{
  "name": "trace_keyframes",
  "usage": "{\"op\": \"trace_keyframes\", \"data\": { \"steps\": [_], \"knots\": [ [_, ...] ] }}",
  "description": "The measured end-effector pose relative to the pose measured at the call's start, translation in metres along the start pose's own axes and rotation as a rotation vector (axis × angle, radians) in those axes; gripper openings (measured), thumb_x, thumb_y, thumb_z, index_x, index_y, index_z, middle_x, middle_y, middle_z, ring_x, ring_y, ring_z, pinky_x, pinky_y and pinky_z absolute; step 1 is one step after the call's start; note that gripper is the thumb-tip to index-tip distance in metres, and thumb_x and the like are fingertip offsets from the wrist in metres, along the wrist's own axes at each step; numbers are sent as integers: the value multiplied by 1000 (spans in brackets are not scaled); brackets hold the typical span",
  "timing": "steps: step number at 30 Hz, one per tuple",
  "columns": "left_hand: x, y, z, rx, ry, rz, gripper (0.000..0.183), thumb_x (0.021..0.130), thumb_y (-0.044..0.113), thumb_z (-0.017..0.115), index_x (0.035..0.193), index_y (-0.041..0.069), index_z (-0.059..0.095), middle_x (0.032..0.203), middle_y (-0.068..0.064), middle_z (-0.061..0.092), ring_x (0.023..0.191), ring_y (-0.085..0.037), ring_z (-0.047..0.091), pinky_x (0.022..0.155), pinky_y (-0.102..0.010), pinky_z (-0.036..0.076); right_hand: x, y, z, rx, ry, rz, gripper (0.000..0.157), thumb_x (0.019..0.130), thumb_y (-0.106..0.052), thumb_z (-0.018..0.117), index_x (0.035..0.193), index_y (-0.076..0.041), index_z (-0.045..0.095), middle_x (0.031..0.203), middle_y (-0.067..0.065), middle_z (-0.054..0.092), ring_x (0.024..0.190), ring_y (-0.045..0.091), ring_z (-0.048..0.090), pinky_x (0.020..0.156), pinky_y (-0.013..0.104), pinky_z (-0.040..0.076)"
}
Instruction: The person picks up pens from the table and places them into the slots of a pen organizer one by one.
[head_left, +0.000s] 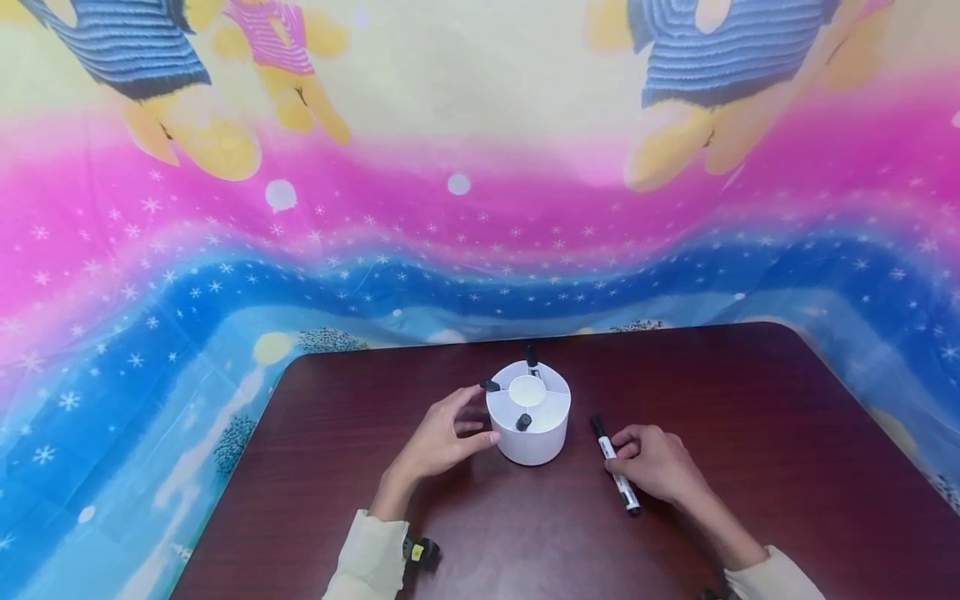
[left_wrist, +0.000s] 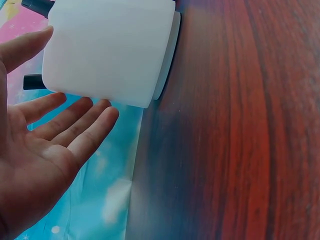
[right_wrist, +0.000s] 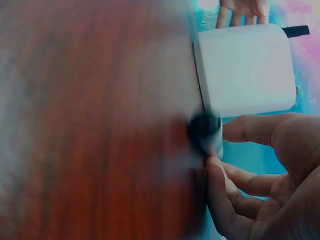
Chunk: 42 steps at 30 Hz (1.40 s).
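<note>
A round white pen holder (head_left: 531,446) with compartments stands upright on the table. Black-capped markers stick out of it at its back (head_left: 532,357), left (head_left: 490,386) and front (head_left: 523,422). My left hand (head_left: 442,437) is at the holder's left side, thumb and fingers spread and loosely bent; in the left wrist view its fingertips (left_wrist: 107,112) are at or very near the white wall. To the right of the holder, my right hand (head_left: 656,462) pinches a white marker (head_left: 617,467) with black ends between thumb and fingers. That marker lies at or just above the tabletop.
The dark reddish-brown wooden table (head_left: 360,433) has rounded far corners. Behind it and along its sides hangs a colourful printed cloth (head_left: 465,217). A dark strap device with a yellow label (head_left: 422,552) sits at my left wrist.
</note>
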<state>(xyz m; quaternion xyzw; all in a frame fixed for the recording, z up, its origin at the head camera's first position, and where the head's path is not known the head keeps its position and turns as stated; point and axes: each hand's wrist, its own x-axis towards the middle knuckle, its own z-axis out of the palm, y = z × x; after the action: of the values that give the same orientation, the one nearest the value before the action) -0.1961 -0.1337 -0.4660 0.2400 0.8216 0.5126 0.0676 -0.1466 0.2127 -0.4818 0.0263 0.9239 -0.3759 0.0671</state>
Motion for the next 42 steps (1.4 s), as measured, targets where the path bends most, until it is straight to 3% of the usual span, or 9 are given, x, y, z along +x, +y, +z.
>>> {"op": "trace_keyframes", "data": {
  "steps": [7, 21, 34, 42],
  "knots": [
    [-2, -3, 1, 11, 1, 9, 74, 94, 24, 85, 158, 10, 50, 148, -16, 62, 126, -39, 71, 106, -50, 61, 0, 6, -4, 178, -62, 39, 36, 92, -11, 80, 125, 3, 74, 94, 5, 78, 74, 15, 70, 62, 30, 61],
    [-5, -3, -1, 4, 10, 2, 75, 94, 23, 85, 159, 11, 50, 147, -15, 63, 126, -36, 72, 106, -46, 62, 3, 2, -17, 450, -126, -65, 46, 103, -9, 70, 142, 12, 58, 116, 22, 75, 96, 19, 75, 79, 34, 69],
    [-3, -2, -1, 18, 6, -15, 77, 95, 26, 84, 160, 8, 48, 150, -16, 60, 127, -38, 71, 107, -51, 61, 4, -16, -28, 534, -26, -144, 53, 103, -16, 74, 146, 9, 55, 130, 30, 69, 98, 4, 75, 85, 36, 69],
    [-2, 1, -1, 21, -2, -13, 77, 95, 27, 84, 160, 8, 47, 151, -16, 60, 129, -38, 70, 109, -51, 60, 4, -30, -30, 565, 22, -219, 50, 103, -16, 74, 143, 8, 57, 127, 30, 70, 99, 2, 75, 86, 30, 68]
  ]
}}
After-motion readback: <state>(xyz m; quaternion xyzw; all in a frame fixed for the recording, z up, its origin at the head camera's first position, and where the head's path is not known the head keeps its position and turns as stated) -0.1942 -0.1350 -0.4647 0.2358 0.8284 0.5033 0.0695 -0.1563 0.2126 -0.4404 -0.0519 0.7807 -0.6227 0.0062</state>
